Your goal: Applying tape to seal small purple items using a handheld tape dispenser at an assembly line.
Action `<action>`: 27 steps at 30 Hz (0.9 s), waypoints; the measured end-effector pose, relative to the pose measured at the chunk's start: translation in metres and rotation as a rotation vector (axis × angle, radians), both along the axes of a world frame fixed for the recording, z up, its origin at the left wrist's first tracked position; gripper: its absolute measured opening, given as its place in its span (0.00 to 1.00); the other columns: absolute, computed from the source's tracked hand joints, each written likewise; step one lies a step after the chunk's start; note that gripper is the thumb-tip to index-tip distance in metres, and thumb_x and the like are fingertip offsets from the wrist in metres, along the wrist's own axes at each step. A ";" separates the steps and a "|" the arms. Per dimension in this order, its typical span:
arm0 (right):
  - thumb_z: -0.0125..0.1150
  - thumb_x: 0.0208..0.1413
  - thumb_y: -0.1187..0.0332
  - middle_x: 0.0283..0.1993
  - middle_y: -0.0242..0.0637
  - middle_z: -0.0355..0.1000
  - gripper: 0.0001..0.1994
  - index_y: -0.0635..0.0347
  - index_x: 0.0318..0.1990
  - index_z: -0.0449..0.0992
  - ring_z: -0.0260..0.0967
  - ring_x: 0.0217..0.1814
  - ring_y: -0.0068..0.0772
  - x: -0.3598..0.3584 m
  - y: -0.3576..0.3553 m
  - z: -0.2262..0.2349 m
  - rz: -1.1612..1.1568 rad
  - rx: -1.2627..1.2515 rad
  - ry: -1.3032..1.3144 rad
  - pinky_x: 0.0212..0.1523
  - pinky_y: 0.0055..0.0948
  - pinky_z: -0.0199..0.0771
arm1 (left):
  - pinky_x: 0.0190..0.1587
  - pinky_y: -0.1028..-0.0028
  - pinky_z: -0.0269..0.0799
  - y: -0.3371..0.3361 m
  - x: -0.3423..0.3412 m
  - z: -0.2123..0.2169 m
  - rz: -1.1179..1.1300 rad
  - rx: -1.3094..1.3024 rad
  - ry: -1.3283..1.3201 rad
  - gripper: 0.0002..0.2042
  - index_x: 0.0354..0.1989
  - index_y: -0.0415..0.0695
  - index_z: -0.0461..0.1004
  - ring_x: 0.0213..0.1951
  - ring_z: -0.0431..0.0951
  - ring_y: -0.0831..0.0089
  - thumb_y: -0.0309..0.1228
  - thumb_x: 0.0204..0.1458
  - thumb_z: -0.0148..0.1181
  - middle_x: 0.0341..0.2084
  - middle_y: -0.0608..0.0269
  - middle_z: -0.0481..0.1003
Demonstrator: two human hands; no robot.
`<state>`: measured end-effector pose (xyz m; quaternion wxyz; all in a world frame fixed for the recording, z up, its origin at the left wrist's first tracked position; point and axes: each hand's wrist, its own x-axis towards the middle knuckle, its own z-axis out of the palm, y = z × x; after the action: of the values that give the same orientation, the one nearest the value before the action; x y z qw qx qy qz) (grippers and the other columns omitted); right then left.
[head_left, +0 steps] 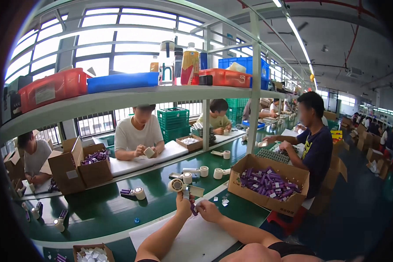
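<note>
My left hand (pixel 183 206) is closed around a cream-white handheld fan (pixel 176 185), its round grilled head up and to the left. A pale flat piece (pixel 196 191) juts out to the right of the fan, perhaps part of its casing. Below it, a purple cylindrical battery (pixel 193 208) shows between my two hands. My right hand (pixel 208 210) has its fingers pinched together at that battery; exactly what they grip is partly hidden. Both forearms are above a white sheet (pixel 198 238) on the bench.
A green conveyor belt (pixel 96 216) runs across, bearing several fans with purple batteries (pixel 137 193). A cardboard box of purple batteries (pixel 270 183) stands to the right, beside a co-worker (pixel 312 144). Small white pieces (pixel 225 202) lie nearby. A shelf (pixel 170 92) spans above.
</note>
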<state>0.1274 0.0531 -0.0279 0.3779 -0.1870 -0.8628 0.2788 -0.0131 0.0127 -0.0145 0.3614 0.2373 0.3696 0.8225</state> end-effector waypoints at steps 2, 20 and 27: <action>0.56 0.60 0.67 0.32 0.46 0.74 0.07 0.63 0.36 0.73 0.76 0.35 0.45 -0.004 0.000 -0.002 0.031 0.038 0.042 0.37 0.37 0.74 | 0.26 0.77 0.65 -0.001 0.002 0.001 -0.025 -0.010 0.022 0.03 0.45 0.50 0.67 0.25 0.68 0.79 0.30 0.66 0.48 0.28 0.67 0.70; 0.67 0.50 0.71 0.36 0.44 0.74 0.11 0.60 0.42 0.79 0.74 0.37 0.44 -0.012 -0.007 0.024 0.176 0.196 0.049 0.39 0.37 0.76 | 0.32 0.71 0.72 -0.002 -0.007 -0.008 0.076 -0.118 0.334 0.10 0.49 0.40 0.71 0.31 0.74 0.72 0.23 0.61 0.50 0.34 0.60 0.74; 0.65 0.52 0.70 0.33 0.43 0.76 0.11 0.59 0.43 0.78 0.76 0.36 0.44 -0.021 0.016 0.014 -0.019 0.102 0.028 0.40 0.39 0.77 | 0.47 0.61 0.74 -0.011 -0.021 -0.009 0.368 -0.209 0.916 0.17 0.51 0.41 0.73 0.46 0.79 0.48 0.19 0.51 0.52 0.40 0.44 0.79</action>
<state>0.1068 0.0691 -0.0136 0.4016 -0.1717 -0.8688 0.2333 -0.0340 0.0012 -0.0235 0.0332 0.4672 0.6064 0.6426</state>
